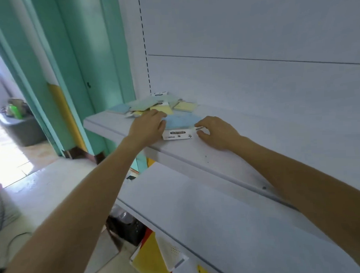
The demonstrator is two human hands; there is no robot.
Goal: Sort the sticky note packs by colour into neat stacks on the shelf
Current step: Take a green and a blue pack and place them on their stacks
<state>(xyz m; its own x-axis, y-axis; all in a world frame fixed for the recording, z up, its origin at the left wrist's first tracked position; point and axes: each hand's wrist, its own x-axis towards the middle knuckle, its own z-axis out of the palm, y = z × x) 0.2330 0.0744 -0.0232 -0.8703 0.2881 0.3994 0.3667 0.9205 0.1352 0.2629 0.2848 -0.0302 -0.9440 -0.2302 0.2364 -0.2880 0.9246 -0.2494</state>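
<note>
Both hands, left (146, 125) and right (216, 131), flank a blue pack (181, 120) on the shelf (196, 152), fingers touching its edges, seemingly squaring it. Behind lies the mixed pile (153, 106); next, probably another blue pack comes from there.

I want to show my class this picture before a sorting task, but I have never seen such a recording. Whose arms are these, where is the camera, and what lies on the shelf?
There is no machine: a person wears one camera on the head, looking down at their own bare arms. The left hand and right hand rest at either side of a blue sticky note pack on the white shelf. Neither hand clearly lifts it. Behind lies an unsorted pile of blue, green and yellow packs.
</note>
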